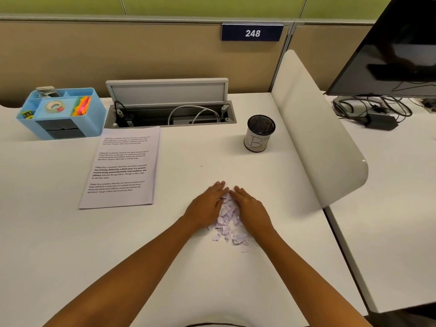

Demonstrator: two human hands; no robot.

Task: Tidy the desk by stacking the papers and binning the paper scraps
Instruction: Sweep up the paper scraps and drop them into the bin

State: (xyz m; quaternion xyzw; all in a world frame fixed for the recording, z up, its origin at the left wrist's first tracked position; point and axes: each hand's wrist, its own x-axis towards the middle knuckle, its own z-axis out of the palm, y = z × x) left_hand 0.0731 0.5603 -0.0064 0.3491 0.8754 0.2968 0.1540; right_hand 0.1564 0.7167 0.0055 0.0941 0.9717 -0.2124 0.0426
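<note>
Scraps (227, 217) are hemmed between flat left hand (207, 202) and right hand (250, 206), nothing gripped | step: heaping, papers (122, 166) stacked | next: pile scooped, carried to bin (259, 133)

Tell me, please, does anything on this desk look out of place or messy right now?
Yes: torn paper scraps lie heaped on the desk between the left hand and right hand, not in the bin. The stacked papers look tidy.
</note>
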